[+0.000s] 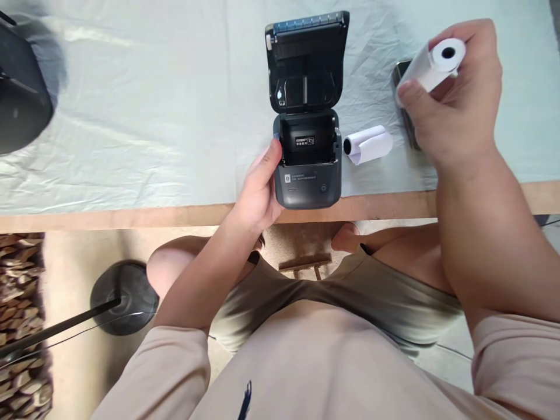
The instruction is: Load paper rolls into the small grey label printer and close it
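1. A small white label with dark print is seen inside the open paper bay of the printer (307, 169), which stands at the near edge of the desk (131, 146); its characters are too small to be read.
2. Two short lines of pale print, beside a small square icon, are borne on the printer's front panel; they cannot be made out.
3. A power symbol is shown at the right of that panel.
4. No brand or number can be read.
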